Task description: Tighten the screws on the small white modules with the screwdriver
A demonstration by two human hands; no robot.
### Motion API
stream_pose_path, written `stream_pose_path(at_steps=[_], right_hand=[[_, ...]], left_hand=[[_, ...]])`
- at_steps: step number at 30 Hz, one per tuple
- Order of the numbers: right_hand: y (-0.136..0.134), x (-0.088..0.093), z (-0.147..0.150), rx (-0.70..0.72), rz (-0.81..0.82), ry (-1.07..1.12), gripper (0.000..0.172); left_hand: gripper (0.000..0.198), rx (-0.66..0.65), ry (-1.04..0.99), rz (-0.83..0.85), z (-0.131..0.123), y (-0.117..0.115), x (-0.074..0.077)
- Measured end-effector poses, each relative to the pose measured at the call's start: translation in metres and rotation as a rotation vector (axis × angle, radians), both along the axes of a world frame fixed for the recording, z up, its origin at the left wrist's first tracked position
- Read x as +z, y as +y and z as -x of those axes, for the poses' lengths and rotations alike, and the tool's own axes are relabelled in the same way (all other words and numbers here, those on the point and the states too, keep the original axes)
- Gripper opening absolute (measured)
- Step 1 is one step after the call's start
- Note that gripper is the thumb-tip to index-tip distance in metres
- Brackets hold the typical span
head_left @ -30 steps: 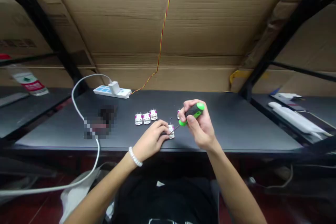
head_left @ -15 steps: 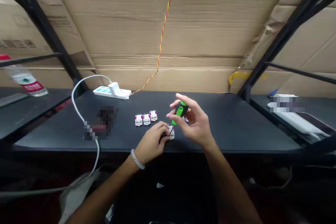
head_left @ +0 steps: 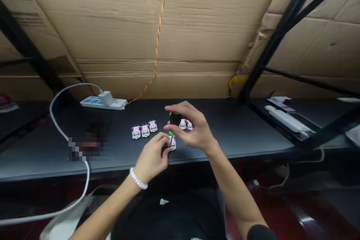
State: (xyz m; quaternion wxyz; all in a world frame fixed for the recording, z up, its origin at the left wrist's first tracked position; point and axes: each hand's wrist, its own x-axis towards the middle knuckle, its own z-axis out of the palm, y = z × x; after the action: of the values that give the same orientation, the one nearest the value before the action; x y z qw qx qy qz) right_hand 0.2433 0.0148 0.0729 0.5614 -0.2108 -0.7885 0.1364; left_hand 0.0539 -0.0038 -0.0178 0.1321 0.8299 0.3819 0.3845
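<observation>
My right hand (head_left: 197,127) is closed around the black and green handle of a screwdriver (head_left: 176,119), which it holds nearly upright. The shaft points down at a small white module with purple parts (head_left: 173,144) near the table's front edge. Whether the tip sits in a screw is too small to tell. With thumb and fingers, my left hand (head_left: 153,156) pinches this module from its left side against the table. Three similar white and purple modules (head_left: 145,131) with metal pins stand in a row beyond my left hand. More white and purple modules (head_left: 183,124) show partly behind my right hand.
A white power strip (head_left: 115,104) with a plug lies at the back left of the black table (head_left: 219,114). Its white cable (head_left: 62,133) loops over the left side. A blurred-out dark object (head_left: 90,140) lies there too. Black shelf posts (head_left: 270,45) flank the table.
The view has swung to the right, so everything appears further left. The screwdriver's handle has turned in my right hand, whose fingers have shifted around it. My left hand still pinches the module.
</observation>
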Motion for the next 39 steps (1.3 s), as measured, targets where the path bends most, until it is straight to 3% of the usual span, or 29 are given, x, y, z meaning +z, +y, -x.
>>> stream_pose_path(at_steps=[6, 10, 13, 19, 24, 30, 35, 37, 39], right_hand=[[-0.002, 0.002, -0.002, 0.204, 0.102, -0.016, 0.05], [-0.002, 0.009, -0.001, 0.043, -0.001, -0.043, 0.029], [-0.001, 0.01, -0.001, -0.062, -0.071, -0.053, 0.031], [0.0, 0.002, 0.0, 0.167, 0.049, -0.03, 0.046], [0.002, -0.001, 0.006, -0.066, -0.109, 0.045, 0.038], [-0.002, 0.0, 0.002, 0.099, 0.04, 0.029, 0.046], [0.001, 0.003, 0.003, -0.035, -0.067, 0.022, 0.029], [0.002, 0.002, 0.003, -0.064, -0.108, 0.016, 0.032], [0.003, 0.0, 0.002, -0.001, -0.074, 0.006, 0.038]], left_hand=[[0.018, 0.001, -0.009, 0.001, 0.0, 0.0, 0.0], [0.017, -0.01, -0.041, 0.038, 0.001, 0.0, 0.0], [0.018, -0.007, -0.047, 0.049, 0.0, -0.001, -0.001], [0.019, 0.018, -0.024, 0.029, -0.002, -0.003, -0.003], [0.02, 0.032, -0.016, 0.048, -0.003, -0.003, -0.003], [0.018, 0.033, -0.011, 0.065, -0.003, -0.003, -0.004], [0.017, 0.037, -0.015, 0.064, -0.003, -0.003, -0.004], [0.017, 0.038, -0.02, 0.062, -0.003, -0.003, -0.005], [0.018, 0.034, -0.02, 0.064, -0.003, -0.003, -0.005]])
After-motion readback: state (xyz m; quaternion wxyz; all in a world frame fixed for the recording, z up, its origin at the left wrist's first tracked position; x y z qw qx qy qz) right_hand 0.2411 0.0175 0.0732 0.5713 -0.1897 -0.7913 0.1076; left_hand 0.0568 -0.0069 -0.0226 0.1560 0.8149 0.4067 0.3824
